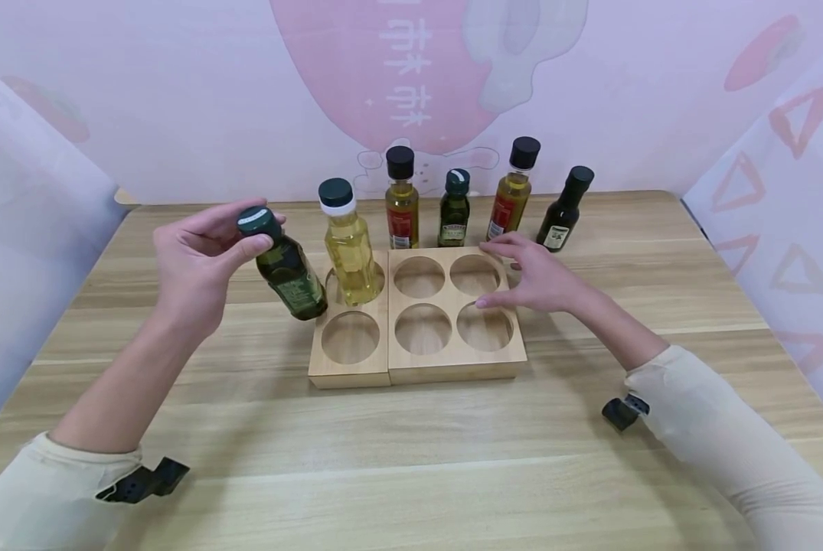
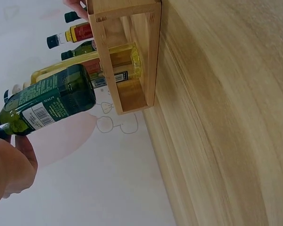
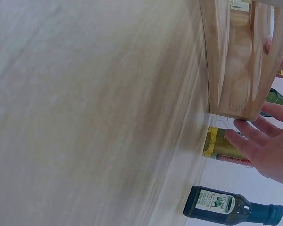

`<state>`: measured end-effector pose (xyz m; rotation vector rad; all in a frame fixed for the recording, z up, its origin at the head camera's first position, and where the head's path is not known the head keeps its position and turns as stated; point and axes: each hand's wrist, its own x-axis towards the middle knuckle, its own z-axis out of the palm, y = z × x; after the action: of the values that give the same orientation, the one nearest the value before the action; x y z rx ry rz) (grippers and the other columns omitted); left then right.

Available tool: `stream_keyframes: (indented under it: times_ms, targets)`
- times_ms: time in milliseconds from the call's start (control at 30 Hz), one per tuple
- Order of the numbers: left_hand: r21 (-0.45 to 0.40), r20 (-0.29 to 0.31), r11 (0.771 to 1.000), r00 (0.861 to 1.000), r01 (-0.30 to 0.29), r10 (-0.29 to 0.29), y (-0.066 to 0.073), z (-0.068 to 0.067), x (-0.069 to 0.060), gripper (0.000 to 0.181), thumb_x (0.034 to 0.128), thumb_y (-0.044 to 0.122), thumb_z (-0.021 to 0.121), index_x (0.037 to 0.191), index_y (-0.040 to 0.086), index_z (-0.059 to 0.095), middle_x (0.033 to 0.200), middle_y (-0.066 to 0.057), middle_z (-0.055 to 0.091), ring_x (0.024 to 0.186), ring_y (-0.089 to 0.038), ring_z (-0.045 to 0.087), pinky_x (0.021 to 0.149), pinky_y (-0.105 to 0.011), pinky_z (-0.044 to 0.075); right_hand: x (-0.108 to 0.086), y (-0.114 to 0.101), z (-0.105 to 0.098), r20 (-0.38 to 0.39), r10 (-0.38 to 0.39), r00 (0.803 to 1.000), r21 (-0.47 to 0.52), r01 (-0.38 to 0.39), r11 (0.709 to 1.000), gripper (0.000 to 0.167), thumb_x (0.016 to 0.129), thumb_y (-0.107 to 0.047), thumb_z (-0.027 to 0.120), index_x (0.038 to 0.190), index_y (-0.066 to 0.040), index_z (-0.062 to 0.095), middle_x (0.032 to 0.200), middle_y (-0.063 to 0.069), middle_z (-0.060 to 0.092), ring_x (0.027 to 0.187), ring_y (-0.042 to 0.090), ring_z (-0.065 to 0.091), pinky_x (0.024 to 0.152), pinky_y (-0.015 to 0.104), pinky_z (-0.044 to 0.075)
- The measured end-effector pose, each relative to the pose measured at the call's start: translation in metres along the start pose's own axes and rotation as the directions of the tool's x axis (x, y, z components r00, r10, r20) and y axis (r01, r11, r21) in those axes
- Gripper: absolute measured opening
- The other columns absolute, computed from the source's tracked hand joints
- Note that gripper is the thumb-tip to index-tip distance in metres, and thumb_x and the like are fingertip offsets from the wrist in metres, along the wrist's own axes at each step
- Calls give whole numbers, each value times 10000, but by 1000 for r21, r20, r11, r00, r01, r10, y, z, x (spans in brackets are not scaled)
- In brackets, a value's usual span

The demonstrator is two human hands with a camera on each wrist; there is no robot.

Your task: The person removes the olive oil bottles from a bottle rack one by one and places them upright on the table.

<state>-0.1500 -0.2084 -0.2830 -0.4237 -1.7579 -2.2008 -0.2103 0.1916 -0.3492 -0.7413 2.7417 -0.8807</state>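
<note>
My left hand (image 1: 194, 264) pinches a dark green oil bottle (image 1: 294, 283) at its cap and neck. The bottle hangs tilted, its base beside the left edge of a wooden bottle rack (image 1: 452, 373); in the left wrist view it is off the table. A tall bottle of pale yellow oil (image 1: 352, 260) stands slightly tilted in the rack's back left hole. My right hand (image 1: 535, 275) rests on the rack's right end, thumb on top and other fingers spread at the back corner. In the right wrist view its fingertips touch the rack's end.
Behind the rack stand two red-labelled oil bottles (image 1: 402, 203) with black caps, a small green bottle (image 1: 455, 210) between them, and a dark bottle (image 1: 565, 210) at the right. A printed cloth wall (image 1: 211, 115) closes off the table's back edge.
</note>
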Motion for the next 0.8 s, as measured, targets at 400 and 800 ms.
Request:
stream_keyframes:
  times_ms: [400,800]
  targets:
    - [-29,-48,999,998,34,-35,-7,-9,10,336,868,-175,723,1200,-127,703,965,-121,792,939,-190,768,889,-246,593,1,1,0,2,-3,1000,-1,3,1000,920,804,-387,899,1519,13,481,1557,247,416,1391,455,445,1055,592,486]
    - [-50,-72,993,991,109,-112,-18,-20,21,335,846,-151,763,1170,-67,744,987,-107,793,946,-175,770,903,-230,581,1,1,-1,7,-1,1000,-7,1,1000,916,808,-390,896,1517,14,482,1555,262,412,1382,462,450,1069,603,463]
